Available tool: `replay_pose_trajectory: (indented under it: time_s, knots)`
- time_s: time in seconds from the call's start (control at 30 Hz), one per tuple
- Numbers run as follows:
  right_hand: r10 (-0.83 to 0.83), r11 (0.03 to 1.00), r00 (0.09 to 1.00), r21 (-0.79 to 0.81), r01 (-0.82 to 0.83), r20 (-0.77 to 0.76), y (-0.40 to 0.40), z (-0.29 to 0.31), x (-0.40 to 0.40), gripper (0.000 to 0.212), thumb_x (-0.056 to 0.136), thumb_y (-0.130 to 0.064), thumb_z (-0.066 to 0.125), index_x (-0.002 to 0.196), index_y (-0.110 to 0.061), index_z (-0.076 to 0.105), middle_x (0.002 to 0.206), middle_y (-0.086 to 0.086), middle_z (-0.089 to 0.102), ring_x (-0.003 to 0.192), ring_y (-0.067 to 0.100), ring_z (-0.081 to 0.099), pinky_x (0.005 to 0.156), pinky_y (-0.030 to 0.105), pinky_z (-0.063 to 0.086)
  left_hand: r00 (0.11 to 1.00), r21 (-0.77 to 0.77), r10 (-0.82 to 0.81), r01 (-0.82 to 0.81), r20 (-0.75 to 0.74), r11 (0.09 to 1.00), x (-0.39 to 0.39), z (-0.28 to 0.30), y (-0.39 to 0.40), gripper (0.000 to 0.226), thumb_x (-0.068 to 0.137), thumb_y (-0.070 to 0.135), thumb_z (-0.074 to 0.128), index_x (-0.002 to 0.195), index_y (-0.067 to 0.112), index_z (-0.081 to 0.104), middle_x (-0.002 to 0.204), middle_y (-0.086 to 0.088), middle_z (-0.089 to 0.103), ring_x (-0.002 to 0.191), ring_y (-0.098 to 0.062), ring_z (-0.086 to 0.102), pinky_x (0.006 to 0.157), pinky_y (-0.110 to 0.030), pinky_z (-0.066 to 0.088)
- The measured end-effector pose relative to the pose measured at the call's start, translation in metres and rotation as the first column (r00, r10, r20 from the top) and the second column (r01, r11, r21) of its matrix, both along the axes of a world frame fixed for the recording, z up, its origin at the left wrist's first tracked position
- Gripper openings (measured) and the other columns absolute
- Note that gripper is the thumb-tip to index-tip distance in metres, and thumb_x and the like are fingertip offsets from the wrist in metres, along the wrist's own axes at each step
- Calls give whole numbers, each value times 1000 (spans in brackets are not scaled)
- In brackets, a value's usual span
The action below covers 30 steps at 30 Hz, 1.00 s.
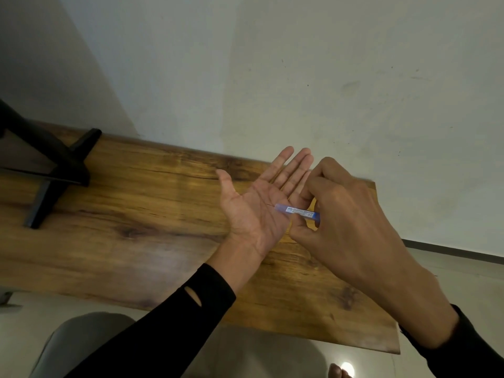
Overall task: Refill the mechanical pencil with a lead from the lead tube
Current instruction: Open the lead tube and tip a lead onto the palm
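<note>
My left hand (256, 203) is held flat above the wooden table, palm up and fingers spread. My right hand (351, 214) grips a small translucent blue lead tube (296, 211) with a white label, lying almost level with its open end over my left palm. A thin dark lead (270, 205) pokes out of that end just above the palm. The mechanical pencil is not in view.
The wooden table (141, 214) runs along a pale wall. A black stand with crossed legs (54, 173) sits at its left end. My knees and the floor show below the table's near edge.
</note>
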State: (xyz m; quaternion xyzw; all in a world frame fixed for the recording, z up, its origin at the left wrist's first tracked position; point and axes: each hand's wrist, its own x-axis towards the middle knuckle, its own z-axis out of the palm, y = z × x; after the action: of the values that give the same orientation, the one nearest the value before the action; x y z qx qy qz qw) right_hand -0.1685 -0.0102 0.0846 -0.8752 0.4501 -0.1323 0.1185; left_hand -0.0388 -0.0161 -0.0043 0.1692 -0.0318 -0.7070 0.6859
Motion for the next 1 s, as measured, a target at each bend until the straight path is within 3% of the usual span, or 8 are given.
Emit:
replay_pose_trajectory:
  time_s: [0.13,0.23,0.4,0.53,0.73,1.0]
  knots:
    - [-7,1000,1000,-3,7,13,-1,3,-3,22,84,-30,79,79,-13,66,92,-2,49,58,10,45,50,30,47,1000,-4,1,-1,-20,1000,0,-1,0,131,88,99,19,161,-7,43,162,-33,51,156,-41,47,132,-49,34]
    - [-28,1000,1000,-5,28,9,0,8,-4,24,83,-40,63,79,-16,65,93,-1,51,56,12,46,50,34,46,998,-18,9,-10,-57,1000,4,-1,-1,131,88,99,20,162,-7,41,164,-34,48,158,-42,43,130,-50,35]
    - [-71,996,992,42,76,-100,7,14,-6,17,82,-30,80,80,-23,64,98,-3,54,60,11,46,54,26,36,993,-42,35,-40,-110,998,12,2,-2,130,89,98,22,163,-7,39,165,-35,45,160,-43,39,130,-51,33]
    - [-83,995,992,44,87,-99,18,24,-7,16,80,-43,67,79,-28,64,96,-6,54,61,9,47,53,21,30,985,-64,70,-81,-158,995,12,7,0,130,89,97,23,163,-8,38,165,-35,45,159,-43,40,132,-50,31]
    - [-137,986,987,80,143,-80,32,45,-7,10,74,-43,68,76,-35,63,96,-12,52,65,12,55,58,36,49,955,-108,95,-130,-281,986,11,18,-3,130,90,96,25,164,-10,33,168,-36,38,162,-44,32,134,-53,24]
    - [-202,979,979,8,202,18,19,30,-22,12,73,-38,75,77,-34,65,94,-9,53,78,15,52,60,36,47,955,-98,91,-123,-282,988,14,22,0,129,90,96,26,165,-9,33,169,-36,37,163,-44,31,129,-55,28]
